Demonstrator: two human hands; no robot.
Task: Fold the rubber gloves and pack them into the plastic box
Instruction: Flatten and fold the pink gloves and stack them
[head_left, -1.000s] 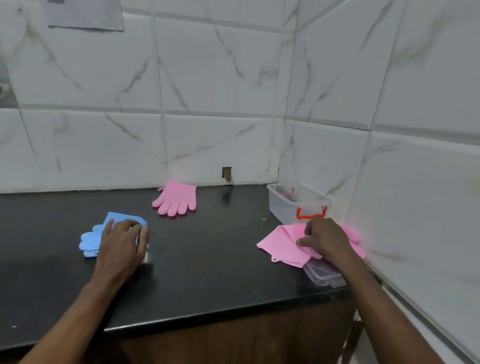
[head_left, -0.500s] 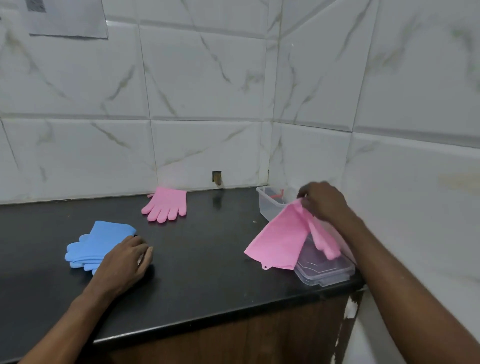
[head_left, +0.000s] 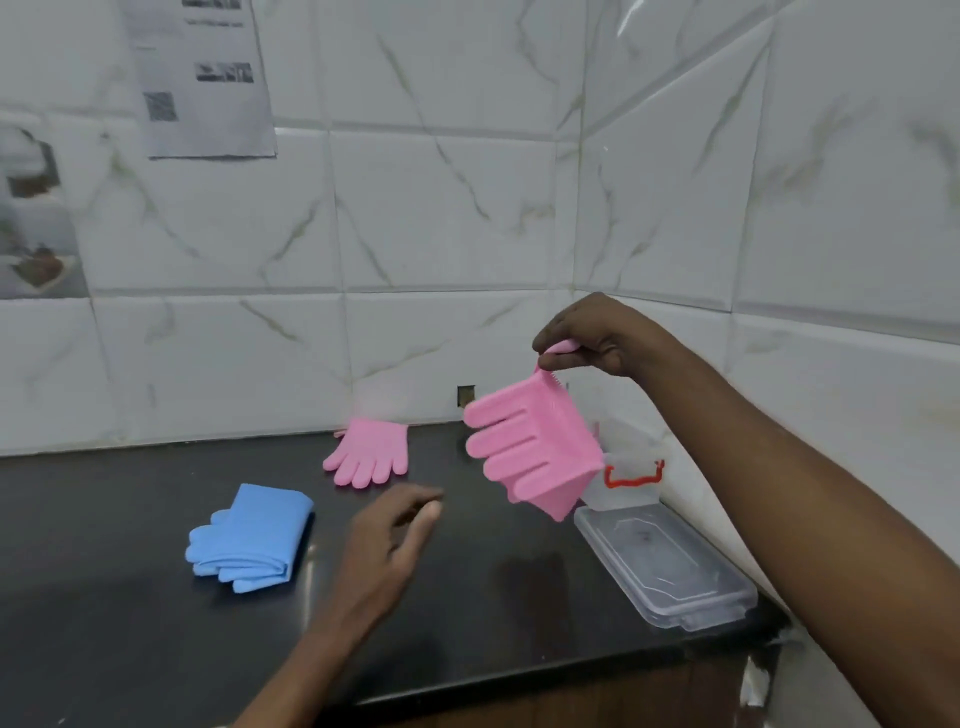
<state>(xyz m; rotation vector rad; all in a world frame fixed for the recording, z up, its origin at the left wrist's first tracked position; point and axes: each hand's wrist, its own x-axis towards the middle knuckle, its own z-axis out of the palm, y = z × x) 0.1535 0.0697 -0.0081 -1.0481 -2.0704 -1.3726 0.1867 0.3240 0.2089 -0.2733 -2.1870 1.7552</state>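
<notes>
In the white tiled corner, the plastic box (head_left: 626, 493) stood on the black tabletop (head_left: 467, 597). The right hand (head_left: 592, 338) held a pink glove (head_left: 535, 452) up in a pinching grip, near the box. The left hand (head_left: 389, 540) had a wide, empty grip. This looked like the folding step, so next both hands should fold it.

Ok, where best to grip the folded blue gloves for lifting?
Pinch the blue gloves across their folded right edge, coming from above on that side: the layers are joined there, while the loose finger ends point left and would likely fan apart.
</notes>
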